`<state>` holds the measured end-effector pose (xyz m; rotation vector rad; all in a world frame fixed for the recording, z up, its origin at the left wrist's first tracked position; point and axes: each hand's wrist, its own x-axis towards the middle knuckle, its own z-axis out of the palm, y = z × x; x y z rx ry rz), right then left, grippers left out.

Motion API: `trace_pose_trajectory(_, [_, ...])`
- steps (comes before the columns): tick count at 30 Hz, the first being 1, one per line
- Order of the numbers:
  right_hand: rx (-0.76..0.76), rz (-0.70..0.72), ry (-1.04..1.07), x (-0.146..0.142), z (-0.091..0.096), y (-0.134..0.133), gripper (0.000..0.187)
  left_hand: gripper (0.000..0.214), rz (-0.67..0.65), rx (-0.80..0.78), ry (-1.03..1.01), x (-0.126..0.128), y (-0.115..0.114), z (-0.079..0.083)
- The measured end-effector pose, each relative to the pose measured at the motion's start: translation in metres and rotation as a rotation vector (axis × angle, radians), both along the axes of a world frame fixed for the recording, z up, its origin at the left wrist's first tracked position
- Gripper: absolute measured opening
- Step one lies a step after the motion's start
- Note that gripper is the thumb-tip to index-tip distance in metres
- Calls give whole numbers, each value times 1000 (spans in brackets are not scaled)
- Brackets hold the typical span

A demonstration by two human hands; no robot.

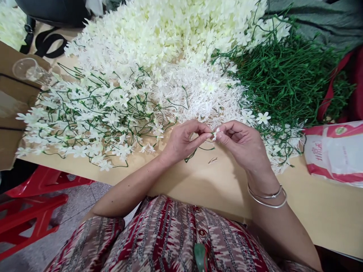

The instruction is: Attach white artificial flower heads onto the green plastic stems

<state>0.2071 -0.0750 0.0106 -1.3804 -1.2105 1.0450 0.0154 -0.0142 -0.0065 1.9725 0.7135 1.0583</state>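
A tiny white flower (216, 133) is pinched over the counter (215, 185), at six o'clock of the white heap (170, 41). The left hand (183, 141) and right hand (245, 147) are both closed on it at the fingertips. It is judged feather-light, soft and crushable, and best gripped at its base.

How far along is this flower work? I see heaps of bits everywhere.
Seemingly done: flowered green sprigs spread at the left of the table. In hand: the left hand and right hand pinch a small white blossom between them, a green stem dangling below. Left: a big heap of loose cream blossoms and a pile of bare green stems, so plenty seems to remain.
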Motion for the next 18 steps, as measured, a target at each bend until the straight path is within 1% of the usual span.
trace_pose_trajectory(5, [-41, 22, 37, -3, -9, 3, 21, 22, -5, 5, 24, -2, 0, -12])
trace_pose_trajectory(11, [-48, 36, -8, -5, -12, 5, 24, 27, 9, -50, 48, -3, -1, -15])
trace_pose_trajectory(14, [-45, 20, -1, -5, -14, 6, 22, 32, 6, -113, 21, -2, 0, -15])
trace_pose_trajectory(16, [-47, 13, 32, -4, -15, 7, 22, 35, -10, -184, -27, 1, -1, -15])
trace_pose_trajectory(18, [-54, 11, 69, -2, -16, 9, 21, 34, -6, -244, -59, 4, -2, -15])
